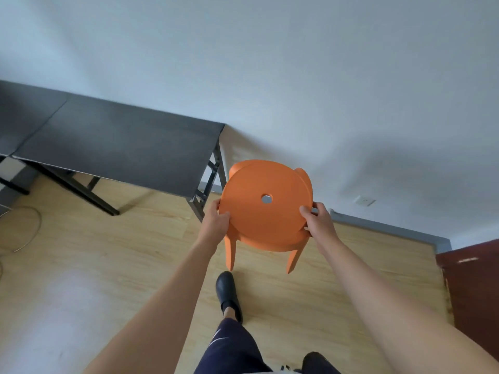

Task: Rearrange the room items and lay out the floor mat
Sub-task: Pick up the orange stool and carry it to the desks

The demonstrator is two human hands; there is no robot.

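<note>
I see the orange stool (266, 209) in the middle of my view, held up in the air above the wooden floor (108, 252), with its round seat tilted toward the camera and a small round hole in the centre of the seat. It looks like more than 1 stool stacked together, because a second orange rim shows behind the first one, but I cannot tell the exact count. 2 of its legs hang down free, not touching the floor. The left hand (216, 225) grips the left edge of the seat, the thumb on top and the fingers wrapped under the rim. The right hand (318, 222) grips the right edge in the same way, thumb pressed on the seat and fingers curled behind it. Both arms are stretched forward. Below the stool 1 foot in a black shoe (228, 292) is stepping on the floor. To the left, near the stool, stands a dark grey surface (113, 147) with black metal legs, placed against the white wall (297, 76). A wall socket (364, 201) is low on the wall at the right, and a dark red door (475, 287) is at the right edge.
</note>
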